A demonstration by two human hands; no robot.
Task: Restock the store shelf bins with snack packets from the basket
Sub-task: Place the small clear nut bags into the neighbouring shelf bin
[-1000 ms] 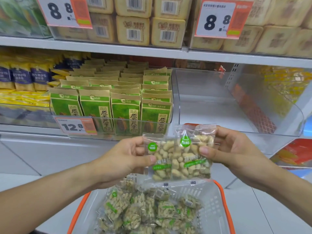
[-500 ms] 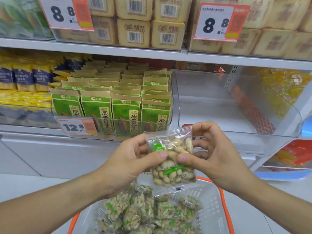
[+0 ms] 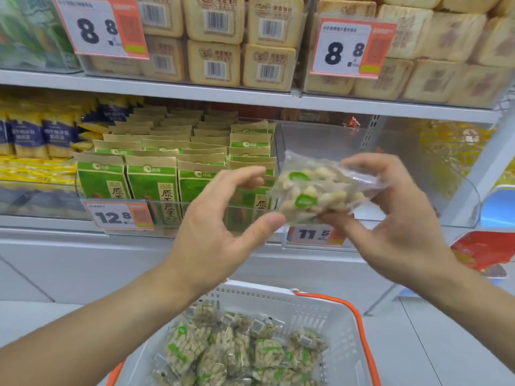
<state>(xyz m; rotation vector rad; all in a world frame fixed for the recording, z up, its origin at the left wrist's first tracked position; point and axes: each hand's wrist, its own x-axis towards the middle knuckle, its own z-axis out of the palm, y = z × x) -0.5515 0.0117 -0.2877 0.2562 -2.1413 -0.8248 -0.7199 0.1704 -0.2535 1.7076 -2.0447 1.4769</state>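
My right hand (image 3: 395, 218) grips two stacked clear packets of pale nuts with green labels (image 3: 315, 190), holding them in front of the clear bin (image 3: 418, 174) on the middle shelf. My left hand (image 3: 220, 218) hovers just left of the packets with fingers spread, its thumb tip near their lower corner, holding nothing. Below, a white basket with orange rim (image 3: 348, 324) contains several more of the same nut packets (image 3: 239, 349).
Left of the clear bin stands a bin full of green and tan packets (image 3: 156, 174) with a 12.8 price tag (image 3: 119, 217). An 11.5 tag (image 3: 315, 235) hangs on the clear bin's front. Beige boxed goods (image 3: 214, 37) fill the upper shelf.
The two packets went from side by side to stacked. My right hand carried them up and right toward the clear bin. My left hand let go and opened.
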